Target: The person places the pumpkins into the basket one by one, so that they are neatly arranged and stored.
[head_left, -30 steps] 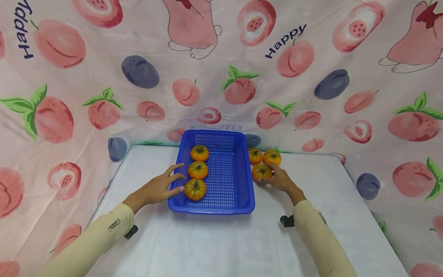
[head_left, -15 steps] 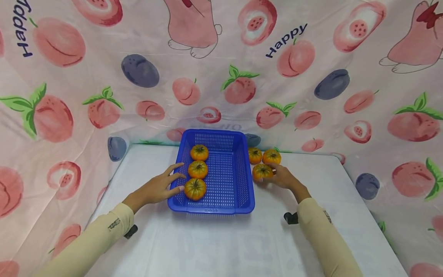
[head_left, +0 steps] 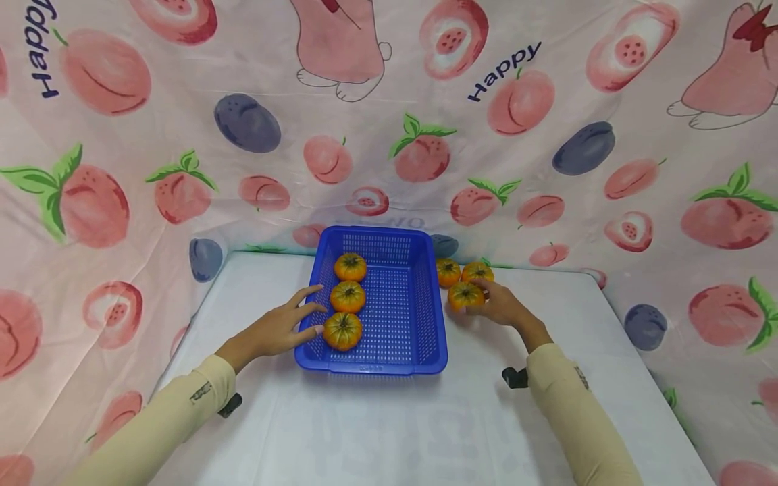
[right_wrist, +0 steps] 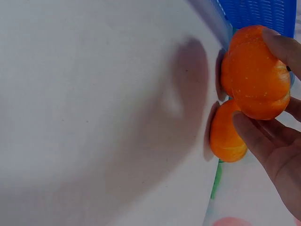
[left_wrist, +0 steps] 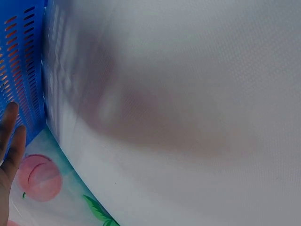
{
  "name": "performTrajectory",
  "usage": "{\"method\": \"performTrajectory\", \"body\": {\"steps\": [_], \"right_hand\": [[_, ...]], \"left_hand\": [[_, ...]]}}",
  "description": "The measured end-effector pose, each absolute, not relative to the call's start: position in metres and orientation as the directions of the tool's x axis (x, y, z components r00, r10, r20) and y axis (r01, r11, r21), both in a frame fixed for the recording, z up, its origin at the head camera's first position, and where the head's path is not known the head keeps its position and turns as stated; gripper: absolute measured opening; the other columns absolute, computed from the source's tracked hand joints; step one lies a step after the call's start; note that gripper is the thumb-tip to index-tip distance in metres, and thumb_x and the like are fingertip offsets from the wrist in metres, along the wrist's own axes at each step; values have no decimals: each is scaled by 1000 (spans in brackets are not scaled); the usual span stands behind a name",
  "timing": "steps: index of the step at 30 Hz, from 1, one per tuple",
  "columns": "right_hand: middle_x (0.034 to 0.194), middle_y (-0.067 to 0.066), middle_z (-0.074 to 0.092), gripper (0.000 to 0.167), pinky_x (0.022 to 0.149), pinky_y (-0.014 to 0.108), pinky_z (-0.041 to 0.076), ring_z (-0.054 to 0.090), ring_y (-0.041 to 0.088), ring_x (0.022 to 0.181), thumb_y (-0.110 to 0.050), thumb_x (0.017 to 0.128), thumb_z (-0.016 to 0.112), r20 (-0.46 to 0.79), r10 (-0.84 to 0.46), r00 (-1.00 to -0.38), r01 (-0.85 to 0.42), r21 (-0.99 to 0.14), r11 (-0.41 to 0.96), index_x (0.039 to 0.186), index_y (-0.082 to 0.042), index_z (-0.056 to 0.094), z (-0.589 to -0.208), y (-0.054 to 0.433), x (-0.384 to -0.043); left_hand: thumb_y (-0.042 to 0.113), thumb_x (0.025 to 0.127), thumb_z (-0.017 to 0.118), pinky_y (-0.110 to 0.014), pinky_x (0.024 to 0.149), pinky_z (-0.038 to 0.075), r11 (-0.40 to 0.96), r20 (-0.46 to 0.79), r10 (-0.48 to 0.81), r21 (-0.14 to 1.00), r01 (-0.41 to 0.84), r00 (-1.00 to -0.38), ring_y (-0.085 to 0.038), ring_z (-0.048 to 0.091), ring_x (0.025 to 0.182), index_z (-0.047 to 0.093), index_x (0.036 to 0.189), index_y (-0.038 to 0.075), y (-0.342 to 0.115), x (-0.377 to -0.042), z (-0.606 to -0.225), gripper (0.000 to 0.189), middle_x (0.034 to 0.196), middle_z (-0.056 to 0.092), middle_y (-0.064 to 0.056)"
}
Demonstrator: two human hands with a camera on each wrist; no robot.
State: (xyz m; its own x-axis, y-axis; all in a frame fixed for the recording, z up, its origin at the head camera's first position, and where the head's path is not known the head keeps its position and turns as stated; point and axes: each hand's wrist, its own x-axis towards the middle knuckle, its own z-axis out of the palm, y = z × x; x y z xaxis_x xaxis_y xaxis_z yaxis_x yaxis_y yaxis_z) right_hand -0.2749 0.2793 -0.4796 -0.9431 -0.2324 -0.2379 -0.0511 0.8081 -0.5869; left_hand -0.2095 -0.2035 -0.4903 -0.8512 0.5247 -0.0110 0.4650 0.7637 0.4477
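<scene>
In my right hand I grip a small orange pumpkin between thumb and fingers; the right wrist view shows this pumpkin lifted off the table. Just behind it two more pumpkins stand on the table, one by the basket wall and one farther right. The blue plastic basket holds a column of three pumpkins along its left side, the nearest pumpkin at the front. My left hand rests at the basket's left rim, fingers spread and holding nothing.
A white table carries everything. Behind and beside it hangs a pink fruit-print cloth, close to the basket's back. Dark camera mounts sit under the wrists.
My right hand has raised the front pumpkin from the table and shifted it slightly right and up. The left hand and the basket stay in place.
</scene>
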Motion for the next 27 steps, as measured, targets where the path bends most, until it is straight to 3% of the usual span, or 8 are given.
{"method": "performTrajectory", "body": {"steps": [11, 19, 27], "right_hand": [[148, 27, 44, 78, 110, 61, 41, 46, 46, 131, -24, 89, 76, -200, -278, -940, -106, -601, 792, 153, -2, 37, -463, 277, -274], [152, 24, 41, 80, 111, 66, 37, 43, 45, 135, -28, 88, 78, -169, -298, -939, -144, -593, 792, 153, -7, 37, -457, 276, -277], [138, 22, 53, 73, 109, 63, 41, 51, 40, 123, -26, 87, 77, -134, -332, -934, -197, -582, 789, 149, -8, 43, -445, 272, -280]], "left_hand": [[48, 100, 54, -62, 101, 49, 763, -14, 523, 454, 460, -852, -44, 53, 131, 56, 141, 17, -203, -210, -490, 51, 167, 16, -7], [48, 100, 54, -61, 101, 49, 756, -15, 527, 464, 461, -849, -44, 53, 131, 56, 140, 16, -203, -209, -489, 51, 167, 16, -7], [47, 100, 55, -61, 101, 50, 755, -9, 528, 462, 465, -849, -44, 54, 130, 56, 140, 16, -203, -208, -488, 51, 167, 17, -8]]}}
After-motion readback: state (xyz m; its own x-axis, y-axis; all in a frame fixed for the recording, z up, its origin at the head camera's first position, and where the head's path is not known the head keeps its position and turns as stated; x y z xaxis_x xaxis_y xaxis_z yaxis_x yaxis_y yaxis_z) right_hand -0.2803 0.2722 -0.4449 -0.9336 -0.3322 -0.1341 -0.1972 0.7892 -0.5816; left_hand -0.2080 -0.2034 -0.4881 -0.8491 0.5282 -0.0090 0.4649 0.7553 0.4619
